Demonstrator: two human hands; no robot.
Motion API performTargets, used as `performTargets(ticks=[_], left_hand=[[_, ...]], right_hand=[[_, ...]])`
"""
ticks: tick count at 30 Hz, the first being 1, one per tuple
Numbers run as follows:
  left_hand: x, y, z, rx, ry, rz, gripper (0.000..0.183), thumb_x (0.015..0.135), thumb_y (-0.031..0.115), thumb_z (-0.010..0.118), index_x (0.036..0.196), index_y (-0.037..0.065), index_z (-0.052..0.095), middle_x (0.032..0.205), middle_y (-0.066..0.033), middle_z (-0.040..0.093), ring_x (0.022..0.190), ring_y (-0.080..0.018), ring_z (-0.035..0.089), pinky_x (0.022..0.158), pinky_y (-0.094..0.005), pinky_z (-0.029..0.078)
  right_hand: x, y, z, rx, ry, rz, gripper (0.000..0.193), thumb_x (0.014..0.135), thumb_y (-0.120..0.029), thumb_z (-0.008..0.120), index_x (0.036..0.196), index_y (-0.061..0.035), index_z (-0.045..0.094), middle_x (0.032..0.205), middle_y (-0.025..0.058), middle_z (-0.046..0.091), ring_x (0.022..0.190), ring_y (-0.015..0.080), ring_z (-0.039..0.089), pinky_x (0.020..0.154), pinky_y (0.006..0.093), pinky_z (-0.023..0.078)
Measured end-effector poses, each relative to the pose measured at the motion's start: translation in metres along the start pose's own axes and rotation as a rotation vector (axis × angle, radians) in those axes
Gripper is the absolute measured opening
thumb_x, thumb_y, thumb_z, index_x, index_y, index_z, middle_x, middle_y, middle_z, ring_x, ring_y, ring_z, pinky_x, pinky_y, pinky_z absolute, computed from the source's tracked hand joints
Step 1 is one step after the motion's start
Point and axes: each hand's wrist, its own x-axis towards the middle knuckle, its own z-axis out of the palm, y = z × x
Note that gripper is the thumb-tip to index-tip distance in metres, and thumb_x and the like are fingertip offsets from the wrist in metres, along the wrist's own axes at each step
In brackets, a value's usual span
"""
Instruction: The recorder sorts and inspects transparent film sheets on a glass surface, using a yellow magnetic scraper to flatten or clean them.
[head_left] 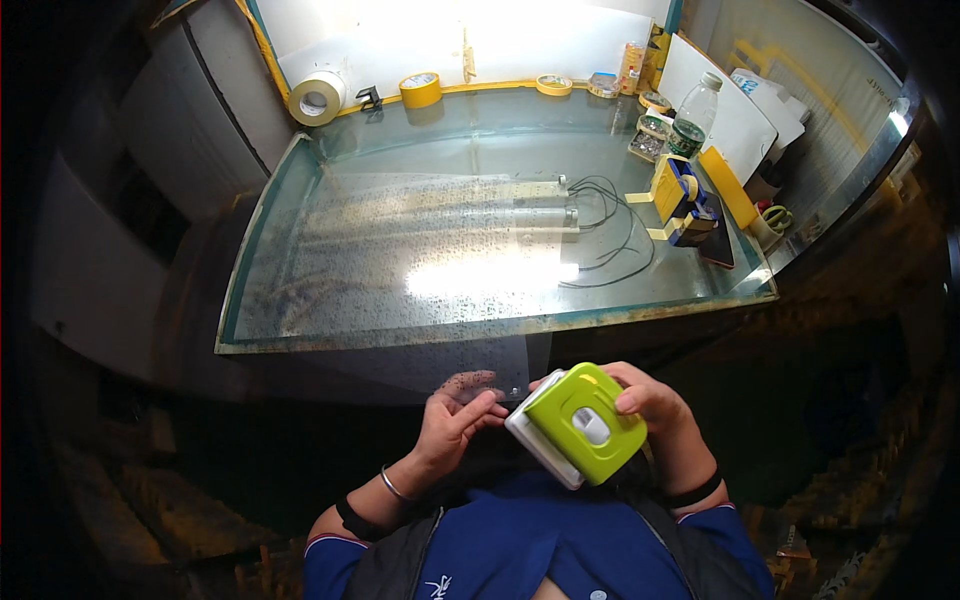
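Observation:
A clear film sheet (400,262) with rows of small dark marks lies over the glass-topped table, its near end hanging past the front edge. My left hand (458,415) holds that near end, fingers beneath the film and thumb on top; the marks show across the fingers. Gripped in my right hand (652,400) is a lime-green hole punch (590,425) with a white base, tilted in front of my chest. The punch's white edge is close to the film's near right corner; whether the film sits in its slot I cannot make out.
Under the glass (690,290) are light tubes with black cables (610,225). Tape rolls (420,90) stand along the back. At the right are a blue tape dispenser (680,190), a plastic bottle (694,115), a dark phone-like slab (716,245) and green-handled scissors (777,217).

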Motion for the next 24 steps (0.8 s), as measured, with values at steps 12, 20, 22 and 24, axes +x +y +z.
performTargets(ticks=[12, 20, 22, 24], left_hand=[[0.011, 0.036, 0.014, -0.052, -0.024, 0.079, 0.023, 0.086, 0.012, 0.055, 0.102, -0.004, 0.058, 0.088, -0.0175, 0.063, 0.076, -0.0207, 0.063, 0.069, -0.0276, 0.053], [0.017, 0.042, 0.026, -0.008, -0.041, 0.135, 0.025, 0.087, 0.012, 0.054, 0.104, -0.006, 0.057, 0.090, -0.0192, 0.063, 0.076, -0.0213, 0.064, 0.069, -0.0290, 0.054], [0.016, 0.042, 0.027, -0.005, -0.038, 0.136, 0.025, 0.087, 0.012, 0.055, 0.104, -0.006, 0.057, 0.090, -0.0191, 0.063, 0.076, -0.0213, 0.064, 0.069, -0.0289, 0.054], [0.015, 0.042, 0.028, -0.001, -0.033, 0.136, 0.025, 0.087, 0.012, 0.055, 0.104, -0.006, 0.057, 0.090, -0.0190, 0.063, 0.076, -0.0212, 0.064, 0.069, -0.0288, 0.054]], right_hand=[[0.000, -0.013, 0.020, 0.039, 0.641, -0.670, 0.041, 0.083, -0.025, 0.056, 0.113, -0.0015, 0.040, 0.105, 0.0090, 0.053, 0.095, 0.0181, 0.056, 0.084, 0.0326, 0.048], [0.016, -0.007, 0.030, 0.196, 0.555, -0.634, 0.045, 0.086, -0.033, 0.051, 0.118, -0.0016, 0.042, 0.107, 0.0100, 0.056, 0.095, 0.0192, 0.058, 0.074, 0.0331, 0.052], [0.018, -0.008, 0.034, 0.212, 0.550, -0.620, 0.046, 0.086, -0.033, 0.051, 0.118, -0.0018, 0.041, 0.106, 0.0099, 0.056, 0.094, 0.0192, 0.059, 0.073, 0.0323, 0.053], [0.019, -0.009, 0.036, 0.216, 0.545, -0.614, 0.046, 0.086, -0.034, 0.050, 0.119, -0.0019, 0.041, 0.107, 0.0100, 0.056, 0.094, 0.0193, 0.059, 0.072, 0.0320, 0.053]])
